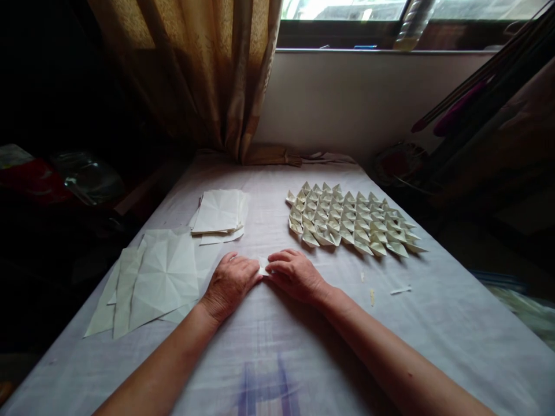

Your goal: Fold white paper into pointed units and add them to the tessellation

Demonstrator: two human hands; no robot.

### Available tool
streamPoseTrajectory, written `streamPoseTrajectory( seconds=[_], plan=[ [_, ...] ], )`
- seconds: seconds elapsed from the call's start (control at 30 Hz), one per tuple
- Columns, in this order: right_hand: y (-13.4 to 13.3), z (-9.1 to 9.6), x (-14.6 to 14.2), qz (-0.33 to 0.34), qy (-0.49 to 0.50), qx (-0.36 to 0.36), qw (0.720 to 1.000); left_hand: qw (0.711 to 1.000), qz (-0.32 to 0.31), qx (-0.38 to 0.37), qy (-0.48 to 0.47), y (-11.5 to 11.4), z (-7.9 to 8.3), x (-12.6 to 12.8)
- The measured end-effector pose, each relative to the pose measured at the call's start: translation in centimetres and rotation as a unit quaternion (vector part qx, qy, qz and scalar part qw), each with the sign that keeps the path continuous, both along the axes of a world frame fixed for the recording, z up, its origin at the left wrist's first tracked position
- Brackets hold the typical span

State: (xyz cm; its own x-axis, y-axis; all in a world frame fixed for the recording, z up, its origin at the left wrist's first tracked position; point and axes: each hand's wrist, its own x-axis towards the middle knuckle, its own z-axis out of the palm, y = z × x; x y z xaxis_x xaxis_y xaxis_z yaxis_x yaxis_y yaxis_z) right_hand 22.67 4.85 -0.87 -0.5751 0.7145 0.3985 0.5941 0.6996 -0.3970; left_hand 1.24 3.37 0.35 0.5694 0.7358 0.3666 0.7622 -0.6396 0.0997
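Note:
A small folded piece of white paper (263, 267) lies at the middle of the table, mostly hidden under my fingers. My left hand (234, 280) presses on its left side with the fingers closed together. From the right, my right hand (297, 273) grips the other side between bent fingers. Beyond my right hand, folded paper boats (347, 216) stand in close rows. A stack of white paper sheets (218, 212) lies past my left hand. Larger creased sheets (167, 271) overlap on the table at the left.
A pale cloth (277, 341) with purple stains covers the table. Small paper scraps (372, 297) and a thin white strip (400, 290) lie right of my right hand. A gold curtain (203, 75) hangs at the far edge, beside a window. Dark clutter flanks both sides.

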Motion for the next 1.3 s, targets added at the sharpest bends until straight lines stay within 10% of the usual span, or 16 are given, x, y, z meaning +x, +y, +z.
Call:
streamPoseTrajectory(
  seconds=[0.47,1.3],
  plan=[
    [1.3,0.2,0.2,0.021,-0.002,0.009,1.000,0.995,0.054,0.002,-0.086,-0.2,-0.4,0.2],
    [1.0,0.5,-1.7,-0.148,0.014,-0.077,0.986,0.975,0.117,-0.125,-0.145,0.3,-0.5,-0.4]
  ],
)
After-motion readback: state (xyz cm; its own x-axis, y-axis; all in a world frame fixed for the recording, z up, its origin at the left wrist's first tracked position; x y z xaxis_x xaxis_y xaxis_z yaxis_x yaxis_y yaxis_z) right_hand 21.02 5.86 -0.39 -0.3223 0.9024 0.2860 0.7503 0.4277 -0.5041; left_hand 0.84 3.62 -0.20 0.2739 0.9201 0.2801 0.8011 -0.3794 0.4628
